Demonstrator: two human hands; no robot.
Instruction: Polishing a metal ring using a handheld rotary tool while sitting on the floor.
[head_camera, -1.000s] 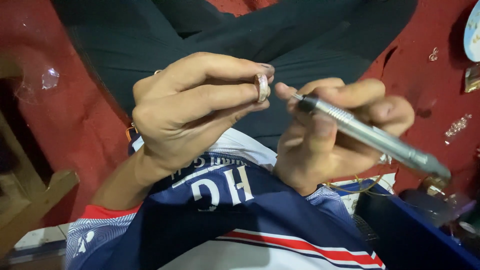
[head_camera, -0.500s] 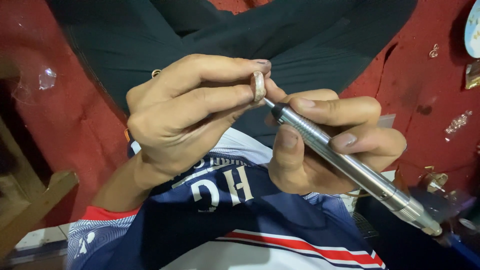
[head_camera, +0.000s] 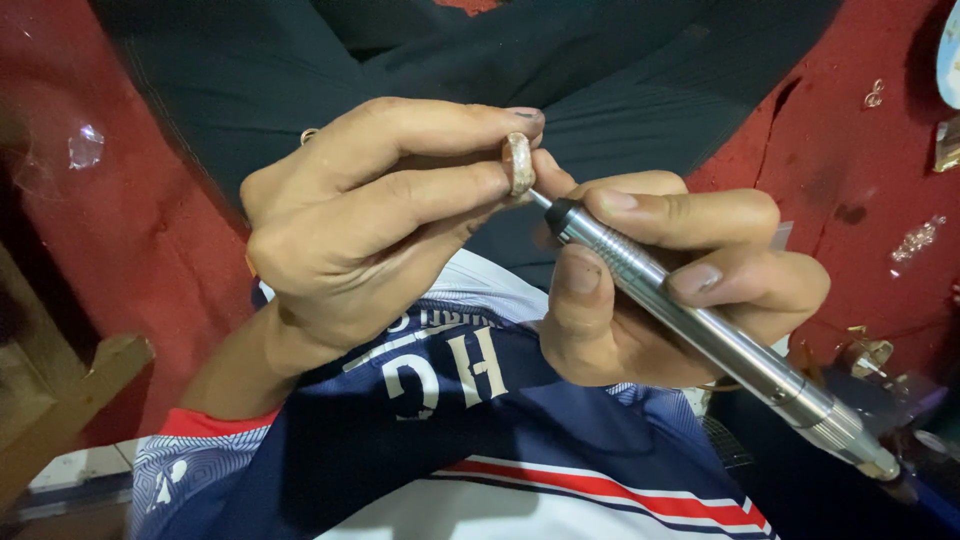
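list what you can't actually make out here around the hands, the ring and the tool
Head view only:
- Tip of the slim silver metal rotary handpiece: hidden behind the small pale ring and the left hand fingers.
- The ring's inner face and far side: covered by the fingertips.
- The handpiece's rear end: lost in dark clutter at lower right.
- Right hand palm: turned away.
- Small shiny bits on the red cloth: too small to identify.

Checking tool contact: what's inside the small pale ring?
The silver rotary handpiece in the right hand points its tip into the small pale ring, pinched by the left hand. The bit itself is hidden.
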